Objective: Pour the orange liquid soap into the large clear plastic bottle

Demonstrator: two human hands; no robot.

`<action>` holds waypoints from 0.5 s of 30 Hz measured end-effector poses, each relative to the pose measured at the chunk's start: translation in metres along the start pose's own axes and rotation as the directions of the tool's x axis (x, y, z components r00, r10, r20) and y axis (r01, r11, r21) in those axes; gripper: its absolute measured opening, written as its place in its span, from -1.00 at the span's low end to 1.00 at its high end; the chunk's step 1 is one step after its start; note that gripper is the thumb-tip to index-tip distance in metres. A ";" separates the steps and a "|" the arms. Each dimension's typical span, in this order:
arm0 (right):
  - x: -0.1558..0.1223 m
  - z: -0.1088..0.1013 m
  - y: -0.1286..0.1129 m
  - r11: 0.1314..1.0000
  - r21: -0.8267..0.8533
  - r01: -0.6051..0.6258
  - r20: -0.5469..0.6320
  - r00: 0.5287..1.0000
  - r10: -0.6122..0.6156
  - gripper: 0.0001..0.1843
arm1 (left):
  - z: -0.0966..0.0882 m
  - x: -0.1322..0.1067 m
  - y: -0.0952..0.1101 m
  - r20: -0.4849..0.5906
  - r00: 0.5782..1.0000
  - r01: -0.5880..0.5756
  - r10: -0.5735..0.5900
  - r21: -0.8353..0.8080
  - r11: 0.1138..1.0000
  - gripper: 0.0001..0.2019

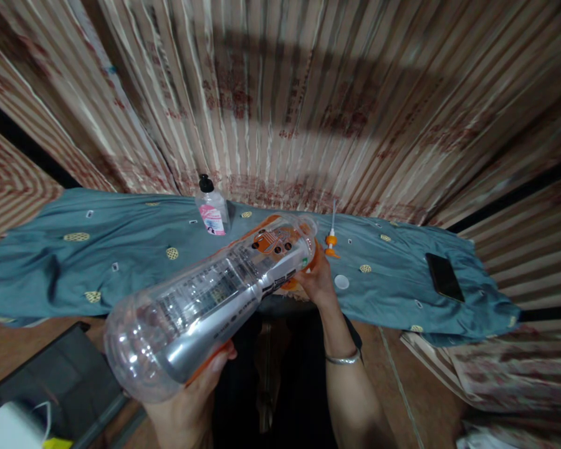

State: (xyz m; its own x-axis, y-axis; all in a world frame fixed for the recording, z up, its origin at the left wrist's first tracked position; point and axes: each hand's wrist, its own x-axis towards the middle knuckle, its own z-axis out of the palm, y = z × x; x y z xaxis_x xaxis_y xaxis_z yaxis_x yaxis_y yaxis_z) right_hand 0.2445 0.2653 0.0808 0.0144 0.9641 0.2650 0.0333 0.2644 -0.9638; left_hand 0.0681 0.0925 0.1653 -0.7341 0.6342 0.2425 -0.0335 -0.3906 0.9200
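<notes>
I hold a large clear plastic bottle [206, 299] with an orange and silver label, tipped on its side with its bottom toward me. My left hand [191, 393] is closed around the bottle's wide base. My right hand [315, 277] grips the neck end, which points at the blue cloth-covered table [121, 249]. Just beyond my right hand, an orange pump head with a white tube [331, 240] stands on the cloth, and a small white round cap [341, 282] lies beside it.
A small clear bottle with a black cap and pink label [211, 209] stands at the back of the table. A dark phone [444, 277] lies on the right end. Striped curtains hang behind. A dark case [51, 380] sits on the floor at left.
</notes>
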 end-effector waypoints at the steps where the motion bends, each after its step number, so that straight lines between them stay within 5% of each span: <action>1: 0.000 0.000 0.000 1.000 0.007 0.000 -0.004 1.000 0.001 -0.24 | 0.001 0.000 0.001 0.015 1.000 -0.005 0.005 -0.019 1.000 -0.06; 8: 0.000 0.000 0.001 0.999 -0.009 -0.032 0.011 0.999 0.032 -0.16 | -0.010 0.001 -0.006 0.062 0.998 0.009 -0.008 -0.015 1.000 -0.13; 15: -0.001 0.000 -0.003 1.000 -0.022 -0.012 0.020 1.000 0.012 -0.21 | -0.010 -0.003 -0.008 0.058 0.998 -0.020 0.019 0.009 1.000 -0.43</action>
State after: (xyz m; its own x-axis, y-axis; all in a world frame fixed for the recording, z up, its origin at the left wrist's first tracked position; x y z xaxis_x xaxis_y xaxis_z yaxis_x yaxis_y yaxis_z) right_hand 0.2440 0.2639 0.0835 -0.0055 0.9676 0.2524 0.0553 0.2523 -0.9661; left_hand 0.0636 0.0871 0.1539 -0.6944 0.6640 0.2773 -0.0130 -0.3968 0.9178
